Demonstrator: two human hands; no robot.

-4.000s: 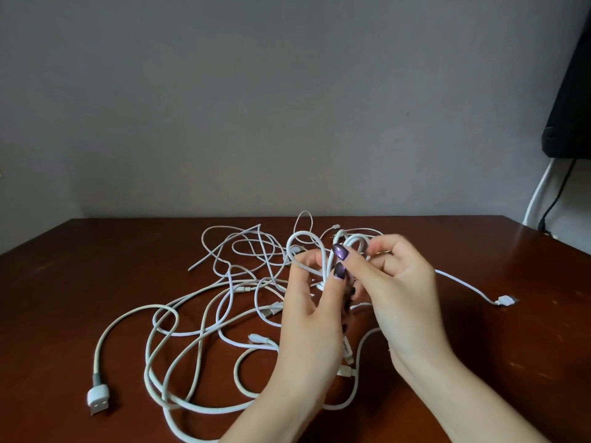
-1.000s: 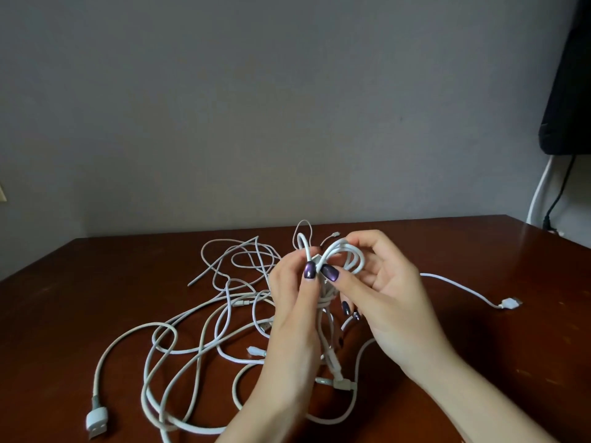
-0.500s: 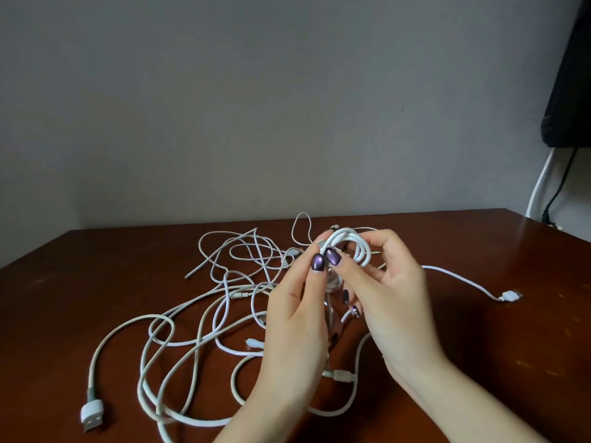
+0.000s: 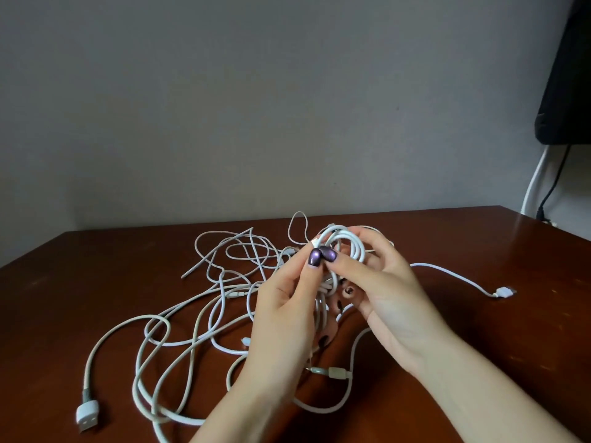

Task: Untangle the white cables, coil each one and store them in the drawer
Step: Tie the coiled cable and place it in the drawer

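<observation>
Up over the table [image 4: 80, 282], the left hand [image 4: 281, 321] and right hand [image 4: 393, 295] both pinch one small white coil [image 4: 356, 251] with curled fingers. Other white cables [image 4: 220, 292] lie in a messy tangle underneath.

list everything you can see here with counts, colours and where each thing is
coiled cable: one, white, held above the table between both hands
cable tangle: several strands, number unclear, white, on the table left of and under the hands
USB plug: one, white, near left of the table
small connector: one, white, on the table at right
table: one, reddish brown
wall: grey, behind the table
black object: one, upper right edge, cut off
hanging cords: two, white and black, below the black object
left hand: pinches the coiled cable
right hand: grips the coiled cable
</observation>
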